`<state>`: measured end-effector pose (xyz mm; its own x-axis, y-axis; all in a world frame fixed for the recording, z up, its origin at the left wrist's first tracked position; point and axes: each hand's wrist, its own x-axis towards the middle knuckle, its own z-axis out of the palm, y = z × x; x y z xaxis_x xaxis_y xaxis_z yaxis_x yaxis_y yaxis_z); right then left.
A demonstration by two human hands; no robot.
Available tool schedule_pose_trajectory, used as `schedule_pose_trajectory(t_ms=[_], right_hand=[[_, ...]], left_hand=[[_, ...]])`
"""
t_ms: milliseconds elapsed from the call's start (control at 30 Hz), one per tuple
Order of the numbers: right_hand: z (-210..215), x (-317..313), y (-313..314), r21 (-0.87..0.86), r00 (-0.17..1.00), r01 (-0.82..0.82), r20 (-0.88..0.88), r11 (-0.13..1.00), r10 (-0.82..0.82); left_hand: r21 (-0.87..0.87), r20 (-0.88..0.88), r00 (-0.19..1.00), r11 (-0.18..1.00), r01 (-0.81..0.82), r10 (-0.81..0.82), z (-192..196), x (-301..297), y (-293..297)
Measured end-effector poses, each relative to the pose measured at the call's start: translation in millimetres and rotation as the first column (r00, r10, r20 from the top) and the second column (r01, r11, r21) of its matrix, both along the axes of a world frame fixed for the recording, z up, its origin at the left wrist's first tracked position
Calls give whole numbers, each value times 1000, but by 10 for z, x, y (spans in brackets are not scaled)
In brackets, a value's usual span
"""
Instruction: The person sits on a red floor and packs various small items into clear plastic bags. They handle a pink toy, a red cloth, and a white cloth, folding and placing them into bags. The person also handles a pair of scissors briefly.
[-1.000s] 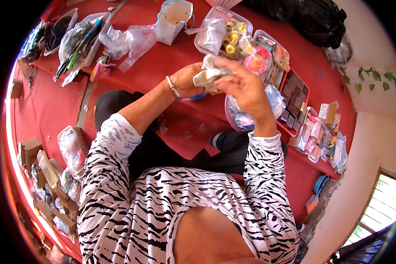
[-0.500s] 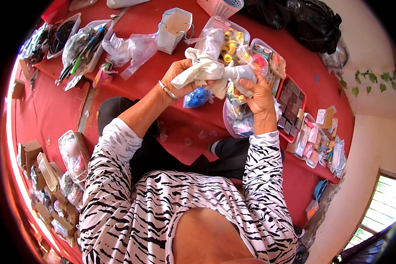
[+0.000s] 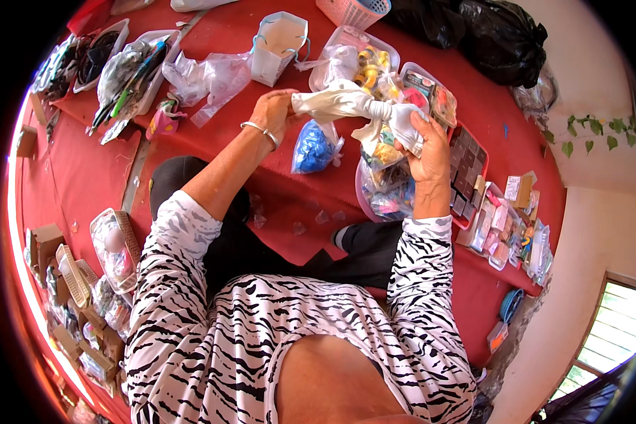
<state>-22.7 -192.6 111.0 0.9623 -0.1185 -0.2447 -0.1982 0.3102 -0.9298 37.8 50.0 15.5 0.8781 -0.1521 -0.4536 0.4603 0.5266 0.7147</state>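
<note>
A white cloth (image 3: 336, 104), twisted and knotted near its right part, is stretched between my two hands above the red mat. My left hand (image 3: 273, 113), with a bangle at the wrist, grips its left end, fingers mostly turned away. My right hand (image 3: 430, 152) holds the bulging right end, thumb on top. A loose tail hangs from the knot. Below the cloth lies a clear bag of something blue (image 3: 314, 150). Under its right end stands a round tub (image 3: 364, 194) of small plastic-wrapped goods.
A white paper box (image 3: 279, 46) with blue handles stands ahead. Bins with bagged yellow things (image 3: 369, 67) and a red tray of dark boxes (image 3: 466, 166) lie right. Trays of packets (image 3: 138, 78) sit far left, baskets (image 3: 116, 247) near left, black bags (image 3: 502, 42) far right.
My hands have moved apart, drawing the cloth out straighter between them. My left hand shifted slightly left and my right hand slightly right. More of the blue bag now shows.
</note>
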Motion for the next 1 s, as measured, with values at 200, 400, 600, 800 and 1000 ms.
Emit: schedule_pose_trajectory(t_ms=[200,400,600,800,1000], right_hand=[[-27,-33,156,-21,992,-93,-85,995,91],[-50,-40,188,181,989,-93,-101,979,113],[-57,-6,124,-58,937,-267,219,962,273],[-284,48,230,84,955,-272,148,958,258],[-141,16,374,19,993,-82,92,996,80]], left_hand=[[608,785,348,743,-279,-512,337,-128,-149],[227,454,657,791,568,-602,301,-320,-228],[-394,321,752,641,659,-576,302,-337,-137],[-581,395,605,322,748,-692,227,-343,-126],[-604,319,543,275,748,-777,256,-441,-117]])
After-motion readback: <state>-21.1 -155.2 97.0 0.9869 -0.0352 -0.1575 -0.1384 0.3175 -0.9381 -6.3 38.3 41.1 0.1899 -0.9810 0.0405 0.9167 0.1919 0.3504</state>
